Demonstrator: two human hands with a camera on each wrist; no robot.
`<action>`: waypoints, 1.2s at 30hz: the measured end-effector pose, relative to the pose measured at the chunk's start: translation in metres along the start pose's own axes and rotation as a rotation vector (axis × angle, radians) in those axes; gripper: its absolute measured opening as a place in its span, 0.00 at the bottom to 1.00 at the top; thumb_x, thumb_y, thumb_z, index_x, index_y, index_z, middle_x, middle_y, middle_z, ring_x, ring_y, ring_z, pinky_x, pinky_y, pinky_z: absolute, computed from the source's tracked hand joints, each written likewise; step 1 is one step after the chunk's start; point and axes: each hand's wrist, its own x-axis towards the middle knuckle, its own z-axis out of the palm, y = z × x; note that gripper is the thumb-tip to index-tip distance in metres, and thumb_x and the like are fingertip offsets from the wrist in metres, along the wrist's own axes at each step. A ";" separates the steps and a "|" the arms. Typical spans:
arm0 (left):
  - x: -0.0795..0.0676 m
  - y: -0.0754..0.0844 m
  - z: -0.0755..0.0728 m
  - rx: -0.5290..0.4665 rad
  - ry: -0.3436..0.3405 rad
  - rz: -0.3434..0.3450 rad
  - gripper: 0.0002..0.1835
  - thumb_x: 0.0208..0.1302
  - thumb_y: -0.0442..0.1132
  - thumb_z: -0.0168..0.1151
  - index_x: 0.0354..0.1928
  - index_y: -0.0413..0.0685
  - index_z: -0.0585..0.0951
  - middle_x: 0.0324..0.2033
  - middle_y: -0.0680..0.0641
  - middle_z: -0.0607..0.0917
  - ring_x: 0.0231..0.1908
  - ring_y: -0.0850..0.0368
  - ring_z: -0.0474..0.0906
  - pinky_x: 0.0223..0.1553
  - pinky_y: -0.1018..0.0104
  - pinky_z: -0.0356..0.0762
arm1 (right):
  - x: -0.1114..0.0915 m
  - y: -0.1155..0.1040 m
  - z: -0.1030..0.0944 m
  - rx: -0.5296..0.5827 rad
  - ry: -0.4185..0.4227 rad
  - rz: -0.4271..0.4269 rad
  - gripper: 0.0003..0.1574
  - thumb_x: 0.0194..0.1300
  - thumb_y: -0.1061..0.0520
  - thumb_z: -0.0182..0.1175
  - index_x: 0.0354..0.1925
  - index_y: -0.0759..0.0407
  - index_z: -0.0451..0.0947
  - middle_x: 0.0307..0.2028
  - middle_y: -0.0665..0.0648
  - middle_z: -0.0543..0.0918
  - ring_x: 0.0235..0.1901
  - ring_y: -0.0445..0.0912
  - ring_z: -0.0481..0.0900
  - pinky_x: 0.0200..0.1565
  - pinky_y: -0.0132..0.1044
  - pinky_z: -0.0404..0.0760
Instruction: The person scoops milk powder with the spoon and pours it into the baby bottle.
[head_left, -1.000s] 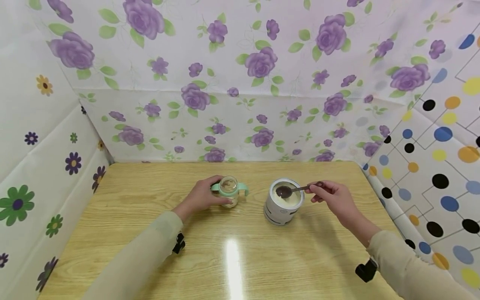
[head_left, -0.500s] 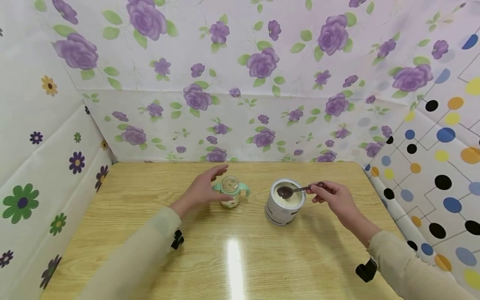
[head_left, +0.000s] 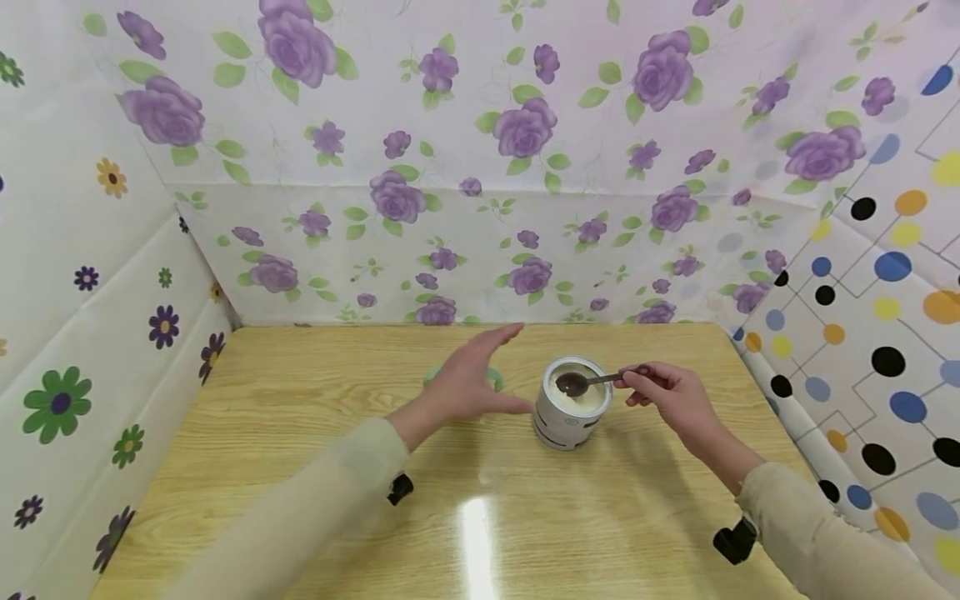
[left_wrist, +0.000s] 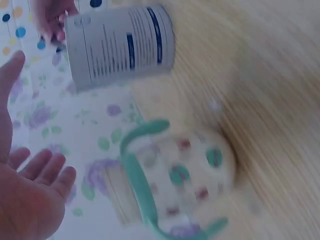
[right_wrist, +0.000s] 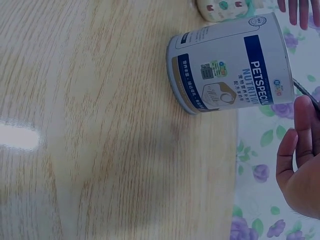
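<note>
The left hand (head_left: 467, 385), fingers wide and empty, has left the bottle (left_wrist: 182, 172) for nine o'clock of the can (head_left: 567, 428), so both hands are near, the right hand (head_left: 678, 404) pinching the spoon (head_left: 591, 381) at three o'clock.

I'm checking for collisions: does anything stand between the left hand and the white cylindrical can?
Nothing visible does: the head view shows no object between the left hand and the white cylindrical can. The patterned green-handled bottle shows partly behind that hand.
</note>
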 end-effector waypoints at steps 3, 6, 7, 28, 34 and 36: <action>0.005 0.009 0.018 -0.011 -0.014 -0.041 0.66 0.51 0.58 0.87 0.87 0.62 0.56 0.80 0.50 0.67 0.78 0.46 0.65 0.74 0.38 0.67 | 0.000 0.001 0.000 -0.006 -0.003 -0.012 0.26 0.80 0.51 0.64 0.59 0.74 0.82 0.44 0.57 0.92 0.37 0.45 0.88 0.44 0.37 0.89; 0.009 0.014 0.037 -0.049 -0.012 -0.082 0.67 0.50 0.58 0.87 0.87 0.62 0.54 0.81 0.50 0.66 0.78 0.45 0.63 0.74 0.39 0.67 | -0.002 0.002 0.000 -0.002 -0.005 -0.020 0.25 0.80 0.52 0.64 0.59 0.74 0.82 0.45 0.57 0.92 0.37 0.45 0.88 0.44 0.37 0.89; 0.009 0.013 0.043 -0.064 -0.011 -0.093 0.67 0.51 0.57 0.87 0.87 0.61 0.54 0.81 0.50 0.65 0.79 0.45 0.63 0.74 0.39 0.67 | -0.002 0.003 0.000 -0.001 -0.006 -0.020 0.25 0.80 0.52 0.64 0.59 0.74 0.82 0.45 0.57 0.92 0.37 0.45 0.88 0.44 0.37 0.89; 0.020 -0.012 0.110 -0.194 0.054 -0.138 0.65 0.49 0.58 0.88 0.85 0.55 0.59 0.72 0.51 0.75 0.70 0.50 0.73 0.69 0.47 0.75 | -0.003 -0.018 -0.003 -0.434 0.035 -0.309 0.13 0.79 0.53 0.65 0.54 0.55 0.90 0.43 0.58 0.93 0.34 0.40 0.88 0.32 0.34 0.86; 0.021 -0.016 0.114 -0.223 0.055 -0.113 0.58 0.51 0.57 0.87 0.82 0.61 0.65 0.69 0.54 0.77 0.66 0.53 0.75 0.65 0.49 0.78 | -0.004 -0.015 0.005 -0.463 -0.009 -0.321 0.11 0.79 0.54 0.65 0.54 0.51 0.91 0.39 0.50 0.92 0.33 0.42 0.88 0.32 0.35 0.85; 0.021 -0.017 0.115 -0.227 0.051 -0.111 0.57 0.52 0.57 0.87 0.81 0.60 0.65 0.68 0.54 0.78 0.66 0.53 0.76 0.64 0.50 0.78 | -0.006 -0.014 0.007 -0.440 -0.041 -0.288 0.12 0.80 0.54 0.64 0.54 0.51 0.91 0.40 0.50 0.92 0.34 0.42 0.88 0.35 0.36 0.86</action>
